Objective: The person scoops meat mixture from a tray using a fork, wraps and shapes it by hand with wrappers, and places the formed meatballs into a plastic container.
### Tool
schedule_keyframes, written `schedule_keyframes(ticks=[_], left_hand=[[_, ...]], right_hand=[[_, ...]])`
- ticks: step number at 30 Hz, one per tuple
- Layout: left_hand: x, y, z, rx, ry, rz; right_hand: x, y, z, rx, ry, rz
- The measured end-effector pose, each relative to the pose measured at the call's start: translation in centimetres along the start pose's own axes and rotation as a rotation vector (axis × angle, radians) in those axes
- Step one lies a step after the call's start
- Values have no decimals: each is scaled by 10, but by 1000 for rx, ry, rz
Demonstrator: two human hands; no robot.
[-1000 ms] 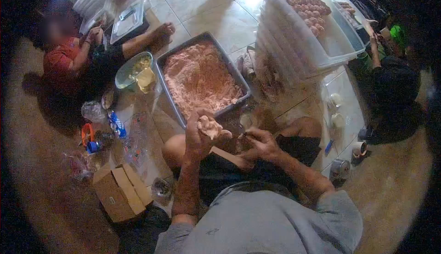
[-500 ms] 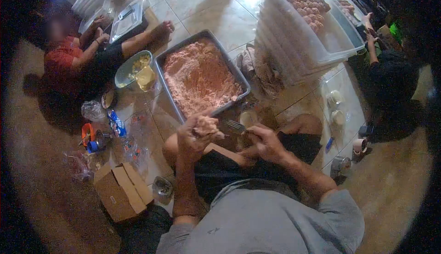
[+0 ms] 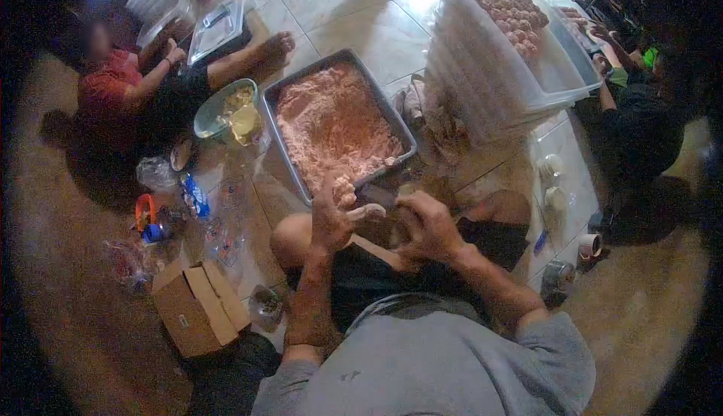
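My left hand (image 3: 331, 219) is closed around a lump of pink ground meat (image 3: 345, 192) at the near edge of a grey tub (image 3: 411, 142). Its thumb sticks out to the right. More ground meat (image 3: 331, 115) fills the tub, hollowed in the middle. To the right, my right hand (image 3: 433, 226) is held over my lap with its fingers curled. It gripped a fork half a second ago; the fork's tines cannot be made out now.
Left of the tub is a bowl (image 3: 202, 124) with yellowish contents. Stacked clear bins (image 3: 482, 70) with meatballs on top stand at back right. A cardboard box (image 3: 197, 310) lies at near left. One person (image 3: 113, 85) sits left, another (image 3: 640, 130) right.
My left hand has turned, its thumb now stretched toward the right hand. My right hand has rotated, and the fork's tines have gone from sight. The view has shifted slightly.
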State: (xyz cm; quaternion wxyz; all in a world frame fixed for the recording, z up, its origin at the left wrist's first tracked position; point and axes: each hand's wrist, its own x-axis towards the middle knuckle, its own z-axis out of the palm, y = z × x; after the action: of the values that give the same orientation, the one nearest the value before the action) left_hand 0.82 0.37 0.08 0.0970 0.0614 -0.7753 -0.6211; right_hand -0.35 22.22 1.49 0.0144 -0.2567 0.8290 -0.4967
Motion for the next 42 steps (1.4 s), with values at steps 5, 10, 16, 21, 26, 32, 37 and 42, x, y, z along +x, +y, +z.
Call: schedule_keyframes(ticks=[5, 10, 16, 21, 26, 32, 37, 42], left_hand=[[10, 2, -19, 154, -322, 1], [18, 20, -2, 187, -166, 365], [4, -15, 10, 518, -160, 442], [-8, -29, 15, 91, -371, -24], [-7, -4, -1, -135, -347, -75], [4, 6, 2, -148, -400, -174], [18, -7, 15, 79, -382, 141], [6, 17, 10, 5, -284, -25]], right_hand=[[11, -30, -38, 39, -37, 133], [15, -43, -37, -66, -66, 0], [19, -41, -12, 17, 114, -94], [47, -7, -4, 301, 118, 267], [14, 178, 45, 304, 84, 554], [-11, 101, 10, 125, 109, 415], [12, -16, -29, -113, -60, -54], [12, -38, -56, -115, -59, 82]])
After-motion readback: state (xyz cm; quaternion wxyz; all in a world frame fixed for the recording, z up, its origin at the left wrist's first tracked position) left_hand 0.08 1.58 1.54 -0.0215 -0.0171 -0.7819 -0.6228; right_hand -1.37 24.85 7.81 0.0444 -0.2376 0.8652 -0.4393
